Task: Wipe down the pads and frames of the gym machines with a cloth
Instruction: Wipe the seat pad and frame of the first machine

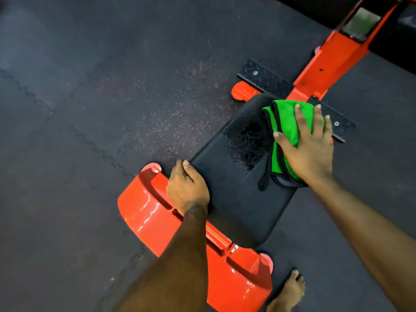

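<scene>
A black seat pad (234, 181) of a red-framed gym bench lies below me, with a wet patch near its middle. A folded green cloth (286, 122) with black edging sits on the pad's far right part. My right hand (308, 143) presses flat on the cloth, fingers spread and straight. My left hand (186, 188) grips the pad's near left edge, fingers curled over the side and thumb on top. The red frame (331, 57) runs up to the right from the pad.
A glossy red base cover (146, 212) lies beside the pad at the near end. A black tread plate (265, 79) crosses the frame at the far end. Dark rubber floor tiles (90, 109) surround the bench. A bare foot (290, 291) stands at the bottom right.
</scene>
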{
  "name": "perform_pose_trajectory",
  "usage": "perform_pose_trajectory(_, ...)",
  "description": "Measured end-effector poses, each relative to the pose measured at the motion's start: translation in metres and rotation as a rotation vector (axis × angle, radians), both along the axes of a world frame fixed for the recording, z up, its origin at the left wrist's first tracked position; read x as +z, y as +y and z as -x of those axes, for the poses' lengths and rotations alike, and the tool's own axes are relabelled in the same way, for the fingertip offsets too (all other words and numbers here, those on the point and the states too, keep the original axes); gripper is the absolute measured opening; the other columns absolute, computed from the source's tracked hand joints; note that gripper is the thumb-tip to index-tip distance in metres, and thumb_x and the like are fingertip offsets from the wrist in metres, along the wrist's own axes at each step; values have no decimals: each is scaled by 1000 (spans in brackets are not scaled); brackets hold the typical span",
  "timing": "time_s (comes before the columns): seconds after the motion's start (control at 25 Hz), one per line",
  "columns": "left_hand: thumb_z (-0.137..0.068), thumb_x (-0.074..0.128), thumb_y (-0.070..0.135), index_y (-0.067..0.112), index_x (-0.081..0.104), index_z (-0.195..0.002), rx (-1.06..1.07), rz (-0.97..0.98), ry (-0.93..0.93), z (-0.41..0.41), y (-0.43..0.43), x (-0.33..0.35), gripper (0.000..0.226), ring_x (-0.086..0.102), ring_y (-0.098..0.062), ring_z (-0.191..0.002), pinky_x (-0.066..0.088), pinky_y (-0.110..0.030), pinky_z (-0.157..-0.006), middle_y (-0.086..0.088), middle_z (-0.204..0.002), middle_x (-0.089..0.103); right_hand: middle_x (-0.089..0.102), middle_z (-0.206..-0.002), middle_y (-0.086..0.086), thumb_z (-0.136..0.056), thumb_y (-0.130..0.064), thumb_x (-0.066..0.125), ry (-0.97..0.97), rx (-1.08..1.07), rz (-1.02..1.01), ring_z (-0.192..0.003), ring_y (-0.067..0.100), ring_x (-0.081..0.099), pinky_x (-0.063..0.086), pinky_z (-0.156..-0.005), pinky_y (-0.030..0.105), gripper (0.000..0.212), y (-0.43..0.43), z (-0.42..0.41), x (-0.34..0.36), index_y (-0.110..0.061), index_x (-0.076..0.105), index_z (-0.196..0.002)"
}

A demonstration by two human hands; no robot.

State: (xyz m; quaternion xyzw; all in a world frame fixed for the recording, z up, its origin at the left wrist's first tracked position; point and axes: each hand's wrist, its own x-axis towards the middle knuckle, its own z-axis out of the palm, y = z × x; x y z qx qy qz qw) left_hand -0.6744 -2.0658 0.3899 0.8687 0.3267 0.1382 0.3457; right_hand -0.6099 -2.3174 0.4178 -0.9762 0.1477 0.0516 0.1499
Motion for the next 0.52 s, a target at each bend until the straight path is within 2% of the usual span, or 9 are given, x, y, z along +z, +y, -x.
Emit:
perform_pose_trajectory(0.12, -98, 39, 28, 13, 58, -79, -3, 14, -2, 0, 0, 0, 31, 44, -17, -65, 17, -27, -60, -7, -76, 63, 38, -155, 13, -92, -71, 30, -81, -20, 161, -141, 37, 35, 30, -110, 58, 74, 21, -34, -8, -38, 19, -158)
perform_pose_trajectory(0.24, -97, 33, 35, 17, 54, -78, 1, 34, 23, 1, 1, 1, 33, 48, -20, -66, 21, -31, -60, -4, -74, 61, 52, -141, 14, -98, -59, 31, -37, -22, 156, -128, 37, 47, 34, -103, 54, 59, 33, -74, -7, -33, 37, -151)
perform_pose_trajectory(0.36, -97, 36, 33, 21, 47, -75, 0, 26, 19, 1, 0, 0, 28, 51, -26, -67, 19, -32, -60, -6, -73, 60, 57, -136, 12, -99, -55, 32, -23, 41, 120, -126, 37, 52, 36, -100, 51, 52, 43, -103, -6, -26, 49, -139)
perform_pose_trajectory(0.52, -100, 44, 24, 23, 44, -74, 1, -20, 17, 1, 0, -1, 27, 54, -35, -69, 14, -30, -60, -15, -74, 64, 47, -152, -6, -100, -53, 37, -89, 320, 59, -139, 28, 41, 31, -106, 50, 49, 43, -95, -7, -29, 51, -141)
